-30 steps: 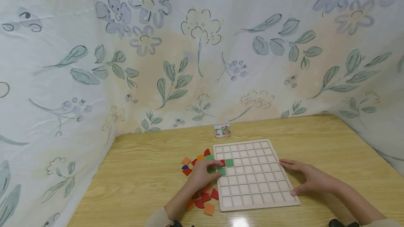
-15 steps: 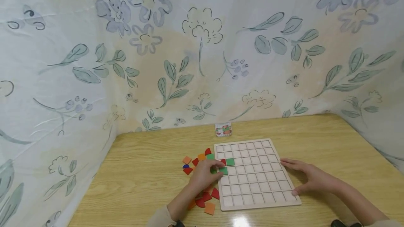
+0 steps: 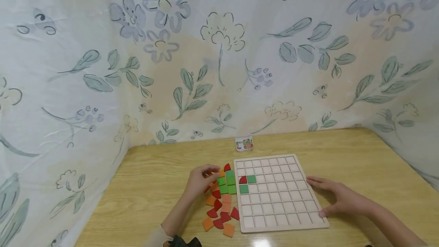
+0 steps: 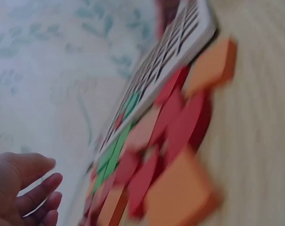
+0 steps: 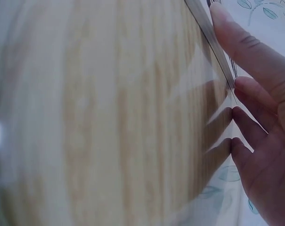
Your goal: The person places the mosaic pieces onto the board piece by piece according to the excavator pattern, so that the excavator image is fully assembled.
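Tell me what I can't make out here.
Head view: fine details on the pattern card, too small.
Head view: anything beneath the left hand, which covers it.
Left wrist view: edges of the nearest orange tile, blurred.
Right wrist view: part of the grid board, cut off by the top edge.

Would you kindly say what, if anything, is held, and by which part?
Nothing is visibly held: the left grip is near loose pieces; the right grip only touches the board's right edge.

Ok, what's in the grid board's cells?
A red rounded piece and two green squares sit in the grid board; whatever is beneath those pieces is covered, so can't be seen.
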Available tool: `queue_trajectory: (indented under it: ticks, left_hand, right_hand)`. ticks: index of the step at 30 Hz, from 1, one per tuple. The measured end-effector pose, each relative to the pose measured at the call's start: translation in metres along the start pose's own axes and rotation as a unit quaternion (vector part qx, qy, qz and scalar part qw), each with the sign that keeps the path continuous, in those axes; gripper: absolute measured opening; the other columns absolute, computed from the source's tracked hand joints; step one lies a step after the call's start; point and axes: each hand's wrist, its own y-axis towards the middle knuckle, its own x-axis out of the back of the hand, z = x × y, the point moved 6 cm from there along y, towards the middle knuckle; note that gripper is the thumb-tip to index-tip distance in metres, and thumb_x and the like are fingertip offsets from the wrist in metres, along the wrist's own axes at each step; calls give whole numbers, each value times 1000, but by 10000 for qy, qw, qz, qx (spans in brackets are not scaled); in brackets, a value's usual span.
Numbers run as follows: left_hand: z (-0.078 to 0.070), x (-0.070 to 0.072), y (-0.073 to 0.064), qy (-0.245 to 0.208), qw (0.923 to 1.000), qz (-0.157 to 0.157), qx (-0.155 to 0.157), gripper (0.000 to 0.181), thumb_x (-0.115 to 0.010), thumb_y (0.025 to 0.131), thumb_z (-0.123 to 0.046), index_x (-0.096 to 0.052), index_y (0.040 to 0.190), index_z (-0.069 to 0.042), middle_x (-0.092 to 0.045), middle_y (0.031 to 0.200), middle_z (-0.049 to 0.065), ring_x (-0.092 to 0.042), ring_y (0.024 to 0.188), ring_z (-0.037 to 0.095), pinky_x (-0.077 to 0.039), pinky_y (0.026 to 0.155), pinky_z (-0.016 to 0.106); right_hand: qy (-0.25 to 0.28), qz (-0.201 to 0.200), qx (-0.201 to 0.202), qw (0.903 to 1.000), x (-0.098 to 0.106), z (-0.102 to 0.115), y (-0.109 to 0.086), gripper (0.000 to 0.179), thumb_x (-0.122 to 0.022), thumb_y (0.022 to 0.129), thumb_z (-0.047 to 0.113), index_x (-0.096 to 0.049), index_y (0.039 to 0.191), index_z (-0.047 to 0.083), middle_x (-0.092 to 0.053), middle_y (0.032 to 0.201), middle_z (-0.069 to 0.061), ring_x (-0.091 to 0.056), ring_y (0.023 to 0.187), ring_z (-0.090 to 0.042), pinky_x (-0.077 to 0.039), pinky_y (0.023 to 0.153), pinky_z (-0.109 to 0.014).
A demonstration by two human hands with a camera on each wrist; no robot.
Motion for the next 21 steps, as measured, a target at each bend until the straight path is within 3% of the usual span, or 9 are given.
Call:
queue_trajectory:
  ticks: [3, 7, 14, 17, 21]
  left_hand:
    - [14, 16, 3, 155, 9998, -122, 59, 20, -66, 85, -17, -70, 103, -9, -69, 94, 3, -58, 77, 13, -48, 69, 25]
    - [28, 28, 7, 318, 9995, 29, -35, 20, -66, 83, -9, -70, 103, -6, -69, 96, 8, -61, 78, 15, -50, 68, 26]
    - [37, 30, 8, -60, 9973, 712, -146, 23, -65, 84, -5, -68, 107, -4, -67, 104, 12, -62, 95, 27, -49, 80, 33]
    - [38, 31, 8, -11, 9970, 747, -218, 24, -65, 84, -6, -67, 108, -4, -66, 106, 12, -61, 95, 27, -49, 80, 32]
    - [40, 31, 10, 351, 9976, 562, -211, 23, -65, 85, -10, -68, 107, -7, -67, 104, 8, -62, 90, 20, -48, 76, 26]
  right_hand:
    - [28, 43, -32, 10000, -1, -2, -1, 82, -76, 68, 38, -44, 135, 2, -41, 140, -16, -13, 124, 21, -8, 94, 3]
    - [28, -4, -16, 10000, -1, -4, -1, 82, -77, 68, 37, -44, 135, 3, -40, 141, -12, -14, 125, 20, -8, 94, 3]
    - [95, -34, -8, 9999, -1, -2, -2, 82, -77, 68, 36, -44, 135, 3, -38, 144, -5, -14, 125, 20, -8, 94, 3]
    - [101, -70, 43, 9999, 0, -1, -2, 82, -78, 68, 35, -45, 135, 2, -38, 144, -3, -15, 126, 20, -9, 94, 3]
    - [159, -82, 84, 9998, 1, 0, -2, 81, -78, 68, 33, -45, 134, 1, -39, 144, -4, -16, 126, 19, -11, 94, 2]
